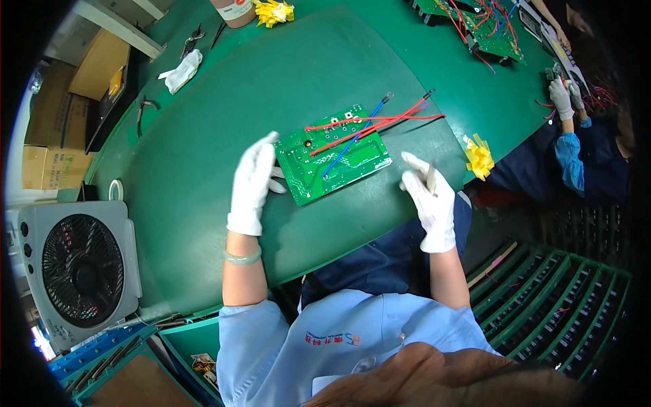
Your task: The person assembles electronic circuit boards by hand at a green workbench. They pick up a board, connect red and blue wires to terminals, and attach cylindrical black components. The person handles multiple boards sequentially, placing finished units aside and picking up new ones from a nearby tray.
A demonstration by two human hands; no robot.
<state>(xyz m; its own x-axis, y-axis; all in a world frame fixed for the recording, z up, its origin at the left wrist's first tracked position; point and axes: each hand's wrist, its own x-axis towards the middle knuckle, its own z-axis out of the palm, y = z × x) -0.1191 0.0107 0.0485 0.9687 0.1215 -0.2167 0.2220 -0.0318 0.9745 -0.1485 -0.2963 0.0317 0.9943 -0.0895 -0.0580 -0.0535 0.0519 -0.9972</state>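
A green circuit board [339,167] lies tilted on the green mat in front of me. Red wires [380,127] and a blue wire [354,142] rise from it and reach past its far right edge, with lugs on some ends. My left hand [251,183], in a white glove, is at the board's left edge with fingers stretched out and the thumb apart; whether it touches the board is hard to tell. My right hand [430,203], also gloved, hovers right of the board, fingers loosely bent and apart. A greyish patch shows at one fingertip. I see nothing held in it.
A grey box fan [81,264] stands at the left. Pliers [144,115], a white cloth [183,72] and a brown bottle [234,11] sit along the table's far left. Yellow bundles [479,157] lie at the right and back. Another person's gloved hands [562,98] work at the far right.
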